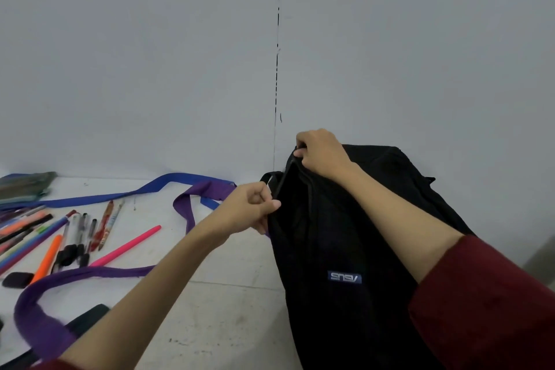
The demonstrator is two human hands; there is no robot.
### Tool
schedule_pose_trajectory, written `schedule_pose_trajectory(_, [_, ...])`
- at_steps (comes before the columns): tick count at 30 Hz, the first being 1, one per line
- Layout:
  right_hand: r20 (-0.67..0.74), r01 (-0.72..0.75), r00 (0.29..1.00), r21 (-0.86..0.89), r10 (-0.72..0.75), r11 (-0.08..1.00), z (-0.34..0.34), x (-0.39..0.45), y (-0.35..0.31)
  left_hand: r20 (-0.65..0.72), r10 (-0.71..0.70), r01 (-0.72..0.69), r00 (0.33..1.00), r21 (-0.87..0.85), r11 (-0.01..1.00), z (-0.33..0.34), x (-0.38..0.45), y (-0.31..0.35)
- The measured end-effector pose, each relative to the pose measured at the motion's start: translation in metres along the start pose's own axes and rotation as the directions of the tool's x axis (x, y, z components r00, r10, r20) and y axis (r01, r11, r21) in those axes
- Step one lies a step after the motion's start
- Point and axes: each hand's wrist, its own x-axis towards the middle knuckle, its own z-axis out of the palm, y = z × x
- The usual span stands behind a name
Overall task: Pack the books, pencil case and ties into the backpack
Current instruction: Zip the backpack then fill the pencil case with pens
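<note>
A black backpack (345, 249) with a small blue logo patch stands upright against the wall at the right. My right hand (321, 153) grips the fabric at its top edge. My left hand (252, 207) pinches the zipper pull at the backpack's upper left side. A purple tie (45, 318) loops across the floor at the left, and a blue tie (144, 191) lies behind it along the wall. Books (24, 185) lie stacked at the far left edge. A pencil case cannot be told for certain.
Several pens, pencils and markers (60, 237) lie scattered on the white floor at the left, with a black eraser-like block (16, 279). A dark flat object (87, 318) lies under the purple tie. The grey wall (150, 69) stands close behind.
</note>
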Motion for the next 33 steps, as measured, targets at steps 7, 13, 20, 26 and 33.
schedule_pose_trajectory(7, [-0.018, -0.03, 0.999, -0.203, 0.027, 0.979, 0.019, 0.036, -0.005, -0.009, -0.016, 0.016, 1.0, -0.035, 0.999, -0.011, 0.002, -0.014])
schedule_pose_trajectory(13, [0.04, -0.107, 0.993, -0.067, 0.11, 0.992, 0.022, 0.038, 0.01, -0.008, -0.062, 0.061, 0.998, -0.079, 0.995, -0.005, 0.001, -0.025])
schedule_pose_trajectory(20, [0.074, -0.047, 0.997, 0.218, 0.032, 0.975, 0.002, -0.01, -0.03, 0.036, -0.229, 0.232, 0.973, -0.122, 0.965, -0.006, -0.025, -0.039])
schedule_pose_trajectory(26, [0.205, 0.152, 0.954, 0.293, -0.218, 0.944, 0.018, -0.047, -0.117, -0.079, -0.305, 0.297, 0.949, -0.1, 0.95, -0.043, -0.07, -0.055])
schedule_pose_trajectory(33, [0.339, 0.251, 0.859, 0.375, -0.384, 0.892, 0.076, -0.045, -0.216, -0.325, -0.335, 0.339, 0.884, -0.046, 0.94, -0.148, -0.144, -0.094])
